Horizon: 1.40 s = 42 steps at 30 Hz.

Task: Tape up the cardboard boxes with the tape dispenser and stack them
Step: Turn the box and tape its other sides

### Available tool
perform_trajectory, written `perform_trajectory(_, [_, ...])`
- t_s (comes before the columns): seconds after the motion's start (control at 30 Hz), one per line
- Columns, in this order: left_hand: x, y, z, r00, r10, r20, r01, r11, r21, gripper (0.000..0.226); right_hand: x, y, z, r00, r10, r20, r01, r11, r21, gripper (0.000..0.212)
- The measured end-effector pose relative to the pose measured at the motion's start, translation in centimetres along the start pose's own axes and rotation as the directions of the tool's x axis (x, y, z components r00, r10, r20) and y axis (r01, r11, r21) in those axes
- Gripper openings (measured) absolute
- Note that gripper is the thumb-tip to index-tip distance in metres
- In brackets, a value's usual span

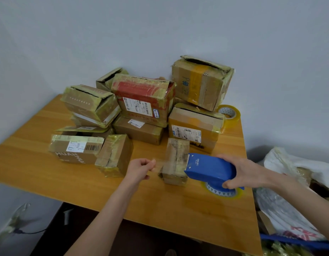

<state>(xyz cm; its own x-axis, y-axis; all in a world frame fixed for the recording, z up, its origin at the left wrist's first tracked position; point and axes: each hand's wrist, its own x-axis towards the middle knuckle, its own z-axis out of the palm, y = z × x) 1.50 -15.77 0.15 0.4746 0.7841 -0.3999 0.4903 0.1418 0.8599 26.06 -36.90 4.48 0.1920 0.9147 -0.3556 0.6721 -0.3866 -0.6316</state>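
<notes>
At the front of the table point(160, 204), a small box point(175, 161) is stood between the two hands, just ahead of the pile of boxes point(143, 100). The tape dispenser point(210, 169), blue, is gripped by the right hand point(241, 172), with the fingers curled round its body above the roll and its mouth held against the box's right edge. A tape strip point(159, 164), clear and blurred, is seen drawn from the mouth across the box top to the left hand point(140, 168), where its free end is pinched between thumb and forefinger; the other fingers are curled in. Whether the strip is already stuck to the cardboard cannot be told.

Step judged: taping of this small box, with the strip pulled out and not yet laid or cut. Stacking is judged not begun for it. Several boxes in the pile gape at their flaps, so much of the task is judged left.

Next move, as judged: the pinched end is to be pressed down over the left side, the strip smoothed along the seam, then the dispenser tilted so the tape is cut. Tension must be kept, or the strip may fold on itself. A light box may be dragged along.

A spare tape roll point(229, 113) is noted at the back right of the table and bags point(289, 209) beside it.
</notes>
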Motion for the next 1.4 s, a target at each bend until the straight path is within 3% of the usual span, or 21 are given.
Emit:
perform_trajectory(0.2, [0.2, -1.0, 0.5, 0.998, -0.029, -0.063, 0.028, 0.999, -0.026, 0.022, 0.3, 0.8, 0.5, 1.000, 0.024, 0.007, -0.024, 1.000, -0.014, 0.064])
perform_trajectory(0.7, [2.0, -3.5, 1.6, 0.993, -0.017, -0.118, 0.034, 0.989, 0.143, 0.021, 1.9, 2.9, 1.8, 0.992, 0.123, 0.019, -0.119, 0.986, -0.119, 0.070])
perform_trajectory(0.93, [2.9, -4.5, 2.6, 0.994, -0.024, -0.108, 0.056, 0.950, 0.307, 0.030, 3.1, 2.8, 3.4, 0.980, 0.189, 0.064, -0.163, 0.942, -0.292, 0.076])
perform_trajectory(1.17, [3.3, -5.2, 2.7, 0.997, 0.018, -0.078, 0.016, 0.913, 0.408, 0.033, 3.9, 3.0, 4.6, 0.966, 0.241, 0.090, -0.216, 0.951, -0.221, 0.079])
perform_trajectory(1.3, [3.0, -5.1, 3.2, 0.984, 0.106, -0.141, -0.011, 0.836, 0.549, 0.024, 3.9, 2.9, 4.9, 0.965, 0.248, 0.091, -0.222, 0.948, -0.230, 0.078])
perform_trajectory(1.4, [3.1, -5.2, 3.4, 0.979, 0.105, -0.177, 0.009, 0.838, 0.546, 0.023, 3.9, 3.0, 4.7, 0.965, 0.246, 0.087, -0.218, 0.943, -0.250, 0.078])
